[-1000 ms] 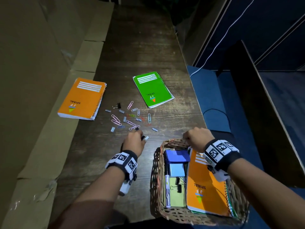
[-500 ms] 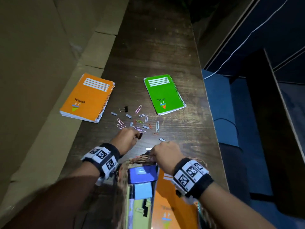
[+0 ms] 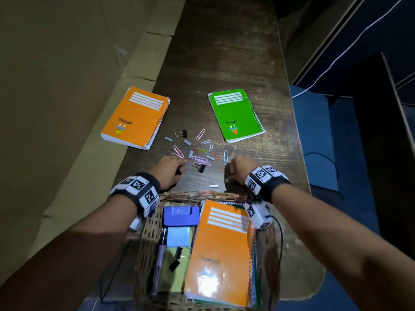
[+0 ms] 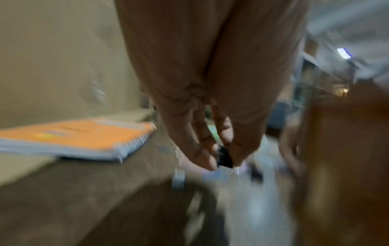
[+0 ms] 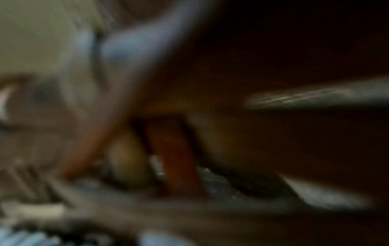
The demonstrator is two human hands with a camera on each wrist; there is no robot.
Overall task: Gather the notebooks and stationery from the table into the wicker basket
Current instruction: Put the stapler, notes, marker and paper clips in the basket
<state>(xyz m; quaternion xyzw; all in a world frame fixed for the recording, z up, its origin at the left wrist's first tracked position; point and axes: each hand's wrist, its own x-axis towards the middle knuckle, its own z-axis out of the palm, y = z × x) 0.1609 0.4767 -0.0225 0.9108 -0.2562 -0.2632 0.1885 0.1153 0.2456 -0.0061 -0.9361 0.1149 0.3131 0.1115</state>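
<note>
The wicker basket (image 3: 193,195) stands at the near table edge between my arms. It holds an orange notebook (image 3: 220,250), a blue box (image 3: 180,216), a pale pad and a pen. My left hand (image 3: 171,172) pinches a small black binder clip (image 4: 225,159) just above the table. My right hand (image 3: 238,172) is a fist at the basket's far rim and seems to grip it; the right wrist view is too blurred to confirm. Beyond lie scattered paper clips (image 3: 199,159), another binder clip (image 3: 201,168), an orange notebook (image 3: 134,117) and a green notebook (image 3: 235,115).
A third binder clip (image 3: 183,133) and small grey staple strips (image 3: 213,185) lie among the paper clips. A cardboard wall (image 3: 56,86) runs along the table's left side. The table's right edge (image 3: 292,122) drops to a blue seat with a white cable.
The basket has slid left and now sits between my arms, with my right hand moving along at its far rim. My left hand stayed by the clips.
</note>
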